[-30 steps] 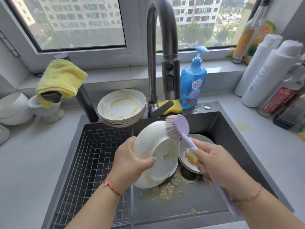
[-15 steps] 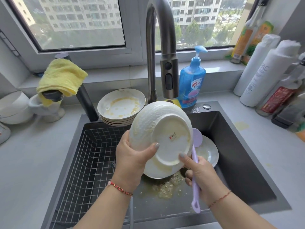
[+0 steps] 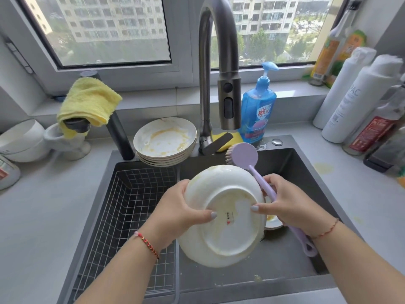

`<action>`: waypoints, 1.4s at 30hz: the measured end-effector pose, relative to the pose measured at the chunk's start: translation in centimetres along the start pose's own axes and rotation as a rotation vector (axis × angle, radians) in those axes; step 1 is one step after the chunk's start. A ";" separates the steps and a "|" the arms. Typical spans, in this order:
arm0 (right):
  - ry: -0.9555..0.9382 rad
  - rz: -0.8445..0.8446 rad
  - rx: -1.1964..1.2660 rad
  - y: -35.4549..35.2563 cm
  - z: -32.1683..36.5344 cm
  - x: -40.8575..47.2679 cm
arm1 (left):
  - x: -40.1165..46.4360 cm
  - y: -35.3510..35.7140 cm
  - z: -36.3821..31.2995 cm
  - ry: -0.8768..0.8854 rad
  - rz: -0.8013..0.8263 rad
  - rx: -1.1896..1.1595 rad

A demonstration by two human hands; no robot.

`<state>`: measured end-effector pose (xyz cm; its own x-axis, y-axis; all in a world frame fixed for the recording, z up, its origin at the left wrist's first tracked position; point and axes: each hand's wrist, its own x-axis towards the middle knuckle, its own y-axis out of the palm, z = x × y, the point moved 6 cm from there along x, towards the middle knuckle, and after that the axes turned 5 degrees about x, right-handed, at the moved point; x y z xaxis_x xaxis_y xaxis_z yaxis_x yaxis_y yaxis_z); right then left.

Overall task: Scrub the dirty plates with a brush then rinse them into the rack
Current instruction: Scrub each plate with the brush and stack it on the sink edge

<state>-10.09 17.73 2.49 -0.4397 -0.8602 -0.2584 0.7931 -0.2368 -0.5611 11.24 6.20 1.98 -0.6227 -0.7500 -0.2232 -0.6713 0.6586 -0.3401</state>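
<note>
Plate (image 3: pixel 223 218), seen from the head camera, now hangs over the near part of the sink (image 3: pixel 304 167) with its underside facing the camera, lower than half a second ago, when it was raised nearer the tap (image 3: pixel 228 93). Left hand (image 3: pixel 175 213) grips its left rim, thumb across the base. Right hand (image 3: pixel 291 207) has shifted too: it curls round the handle of the brush (image 3: pixel 243 155) while its thumb presses the plate's right edge, and the brush head now sticks up past the far rim instead of hiding behind the plate. Yellow smears show on the base ring, so the back probably needs scrubbing before any rinse; no water can be seen running. Another dirty plate (image 3: pixel 272 222) lies in the sink under the right hand, a stack (image 3: pixel 165 141) waits at the far edge, and the rack (image 3: pixel 131 205) on the left holds nothing visible.
</note>
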 end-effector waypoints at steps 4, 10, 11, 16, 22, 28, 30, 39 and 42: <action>-0.027 0.020 -0.013 -0.3 0.8 -0.1 | 0.0 -0.1 -1.0 0.021 0.005 0.088; -0.096 -0.037 -0.166 -0.4 1.9 -0.8 | -0.1 0.2 -2.7 0.095 -0.011 0.263; -0.108 -0.056 -0.184 -0.3 2.0 -0.9 | -0.2 0.2 -2.8 0.102 -0.018 0.273; -0.131 -0.235 0.049 -1.1 1.7 -2.3 | -0.7 -0.5 -1.8 0.070 -0.133 0.215; 0.154 -0.077 0.620 2.7 -2.1 -5.2 | -1.0 -2.0 -0.5 0.040 -0.309 0.051; 0.099 -0.092 0.640 2.9 0.9 -5.4 | -1.0 -0.9 -0.9 0.070 -0.286 0.134; 0.017 -0.003 0.645 2.9 3.6 -5.9 | -1.0 -0.4 -0.9 0.072 -0.275 0.142; -0.109 0.081 0.373 3.9 6.9 -7.0 | -1.1 -0.5 -0.1 0.052 -0.305 0.040; 0.119 -0.042 0.559 2.3 3.0 -5.0 | -1.4 -1.3 0.5 0.064 -0.326 0.016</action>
<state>-4.80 20.14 4.89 -0.4941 -0.7958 -0.3501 0.8622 -0.5003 -0.0796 13.22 6.36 2.30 -0.4005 -0.9153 -0.0423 -0.8333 0.3830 -0.3986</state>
